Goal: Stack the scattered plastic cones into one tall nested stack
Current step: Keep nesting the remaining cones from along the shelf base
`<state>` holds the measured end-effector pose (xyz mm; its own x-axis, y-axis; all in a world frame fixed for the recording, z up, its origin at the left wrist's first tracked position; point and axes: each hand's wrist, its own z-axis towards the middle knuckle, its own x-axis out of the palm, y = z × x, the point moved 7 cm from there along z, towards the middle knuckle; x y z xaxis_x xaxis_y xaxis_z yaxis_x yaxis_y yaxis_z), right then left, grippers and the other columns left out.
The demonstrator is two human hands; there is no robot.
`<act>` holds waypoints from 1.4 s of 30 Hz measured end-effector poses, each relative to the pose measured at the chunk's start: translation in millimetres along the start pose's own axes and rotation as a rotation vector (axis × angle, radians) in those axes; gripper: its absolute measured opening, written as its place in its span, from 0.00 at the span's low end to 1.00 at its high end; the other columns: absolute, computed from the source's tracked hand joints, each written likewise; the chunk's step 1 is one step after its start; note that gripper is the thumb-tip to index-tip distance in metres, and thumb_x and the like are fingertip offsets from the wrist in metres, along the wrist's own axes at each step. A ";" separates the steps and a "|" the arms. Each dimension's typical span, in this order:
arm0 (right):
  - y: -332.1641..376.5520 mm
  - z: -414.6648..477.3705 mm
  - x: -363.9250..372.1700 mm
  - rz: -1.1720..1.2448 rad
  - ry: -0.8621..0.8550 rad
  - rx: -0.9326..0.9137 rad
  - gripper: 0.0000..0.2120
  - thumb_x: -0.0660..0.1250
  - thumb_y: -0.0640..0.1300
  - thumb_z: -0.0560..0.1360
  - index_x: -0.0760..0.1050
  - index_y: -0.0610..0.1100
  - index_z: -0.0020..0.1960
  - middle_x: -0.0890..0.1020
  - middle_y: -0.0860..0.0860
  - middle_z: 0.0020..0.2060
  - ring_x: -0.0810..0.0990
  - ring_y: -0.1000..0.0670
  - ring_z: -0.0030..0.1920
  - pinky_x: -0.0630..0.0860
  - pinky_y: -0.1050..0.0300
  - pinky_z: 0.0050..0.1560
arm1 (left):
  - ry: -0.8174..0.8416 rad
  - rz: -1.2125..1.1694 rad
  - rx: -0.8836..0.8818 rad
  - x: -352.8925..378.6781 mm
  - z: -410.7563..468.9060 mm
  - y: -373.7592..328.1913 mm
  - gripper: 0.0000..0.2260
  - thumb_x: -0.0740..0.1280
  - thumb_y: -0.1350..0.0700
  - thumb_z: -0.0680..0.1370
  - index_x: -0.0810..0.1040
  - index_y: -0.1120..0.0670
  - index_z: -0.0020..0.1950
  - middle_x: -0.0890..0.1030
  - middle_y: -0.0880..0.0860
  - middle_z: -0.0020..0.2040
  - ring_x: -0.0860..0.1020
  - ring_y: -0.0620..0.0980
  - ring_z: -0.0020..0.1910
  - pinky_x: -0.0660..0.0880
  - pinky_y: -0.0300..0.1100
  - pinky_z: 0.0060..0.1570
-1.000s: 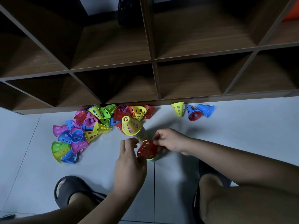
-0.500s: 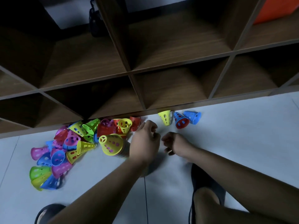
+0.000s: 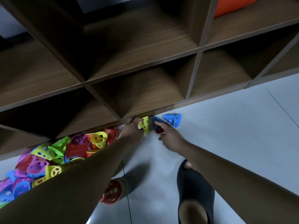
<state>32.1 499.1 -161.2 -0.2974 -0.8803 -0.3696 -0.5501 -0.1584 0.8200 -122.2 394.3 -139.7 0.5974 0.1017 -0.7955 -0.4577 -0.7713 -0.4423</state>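
where the shelf unit meets the floor in the head view, the left hand curls round a yellow cone at the shelf's bottom edge. just beside it the right hand pinches a red-and-blue cone; a blue cone lies next along the shelf. the pile of cones sits against the shelf further left; the nested stack lies well out from it, under the left forearm.

Brown cubby shelf on pale floor; dark slipper; orange object, perhaps bin, top cubby.
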 end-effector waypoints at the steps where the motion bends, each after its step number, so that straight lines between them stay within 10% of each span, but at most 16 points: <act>1: 0.0 1.3 -1.4 -0.045 0.015 0.019 0.30 0.60 0.33 0.80 0.68 0.52 0.79 0.73 0.46 0.72 0.79 0.39 0.64 0.77 0.46 0.64 | 0.015 0.026 0.009 3.2 4.1 -0.2 0.23 0.66 0.55 0.81 0.73 0.43 0.75 0.71 0.52 0.76 0.75 0.55 0.68 0.74 0.45 0.62; 8: -11.8 -5.3 -9.3 0.241 -0.056 0.140 0.20 0.60 0.34 0.83 0.76 0.46 0.72 0.81 0.46 0.61 0.82 0.45 0.54 0.73 0.71 0.38 | -0.039 0.127 0.054 14.7 7.7 1.2 0.19 0.66 0.59 0.77 0.81 0.45 0.66 0.79 0.52 0.69 0.76 0.56 0.68 0.74 0.47 0.68; 13: -15.0 -25.2 -29.5 0.044 -0.282 0.097 0.08 0.73 0.43 0.77 0.85 0.51 0.55 0.87 0.56 0.49 0.84 0.54 0.51 0.80 0.58 0.54 | -0.157 0.024 0.076 10.9 -23.9 -2.2 0.09 0.70 0.58 0.78 0.86 0.49 0.56 0.87 0.51 0.54 0.83 0.55 0.52 0.79 0.45 0.54; 20: -29.3 -51.1 -28.5 0.205 -0.420 0.177 0.06 0.76 0.40 0.72 0.83 0.50 0.42 0.87 0.57 0.39 0.85 0.56 0.42 0.82 0.54 0.47 | -0.251 -0.160 0.190 -34.6 -111.9 -25.6 0.03 0.73 0.57 0.80 0.85 0.49 0.49 0.86 0.43 0.44 0.82 0.40 0.43 0.79 0.36 0.44; 26: -17.1 -77.6 -7.9 0.705 -0.286 0.260 0.06 0.75 0.34 0.76 0.82 0.38 0.52 0.87 0.42 0.44 0.86 0.51 0.39 0.77 0.65 0.34 | -0.324 -0.319 0.074 -70.9 -198.2 4.2 0.07 0.74 0.60 0.80 0.85 0.49 0.54 0.86 0.40 0.46 0.84 0.36 0.45 0.79 0.30 0.44; 31: 23.3 -93.8 7.7 0.972 -0.054 0.219 0.09 0.71 0.31 0.78 0.79 0.34 0.58 0.84 0.40 0.43 0.82 0.45 0.40 0.78 0.55 0.44 | -0.366 -0.485 -0.128 -68.5 -255.7 45.3 0.07 0.73 0.59 0.81 0.84 0.46 0.51 0.87 0.41 0.46 0.85 0.42 0.45 0.83 0.47 0.47; 42: 100.5 -121.6 76.4 0.690 0.428 0.094 0.13 0.63 0.24 0.79 0.79 0.34 0.58 0.84 0.36 0.51 0.83 0.41 0.52 0.82 0.46 0.55 | -0.474 -0.797 -0.399 -49.0 -301.7 102.8 0.08 0.70 0.62 0.81 0.82 0.50 0.48 0.86 0.48 0.44 0.80 0.48 0.41 0.76 0.45 0.42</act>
<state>49.0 361.5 -53.9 -0.2796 -0.8633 0.4201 -0.4206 0.5035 0.7547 0.0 120.5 -21.2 0.2700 0.8514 -0.4496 0.2661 -0.5148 -0.8150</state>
